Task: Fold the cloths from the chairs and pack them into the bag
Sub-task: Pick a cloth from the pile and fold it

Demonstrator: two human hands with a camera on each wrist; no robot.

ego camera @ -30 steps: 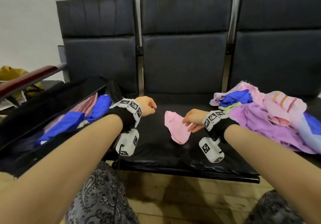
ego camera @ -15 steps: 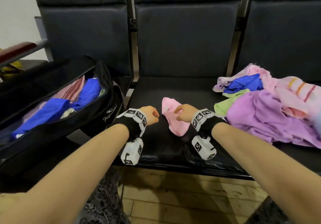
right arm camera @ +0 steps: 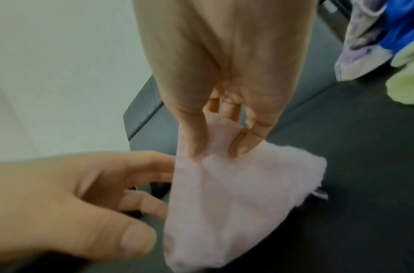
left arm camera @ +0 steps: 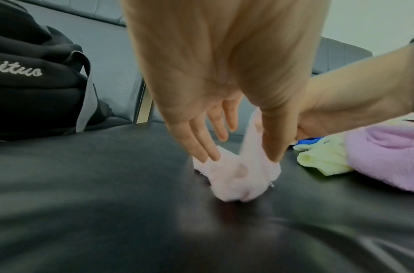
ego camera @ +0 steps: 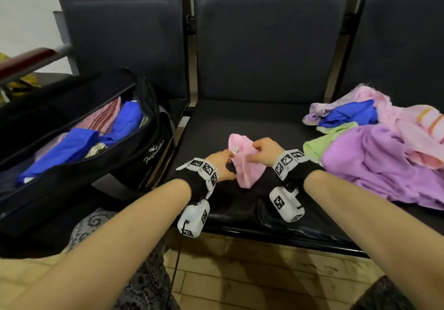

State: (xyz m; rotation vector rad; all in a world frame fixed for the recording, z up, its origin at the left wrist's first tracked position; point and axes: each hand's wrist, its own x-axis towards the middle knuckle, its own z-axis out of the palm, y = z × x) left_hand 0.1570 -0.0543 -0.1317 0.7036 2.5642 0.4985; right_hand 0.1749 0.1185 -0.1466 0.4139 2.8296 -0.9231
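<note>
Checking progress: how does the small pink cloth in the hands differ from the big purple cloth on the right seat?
The small pink cloth is pinched by the left hand and right hand; the big purple cloth lies untouched. Pink is far smaller. Pink lies alone on the middle seat; purple sits in a heap. Both are unfolded, outside the black bag.

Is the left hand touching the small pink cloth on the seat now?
Touching. In the left wrist view the left hand pinches the pink cloth: its fingers and thumb press into the fabric. The head view agrees.
</note>
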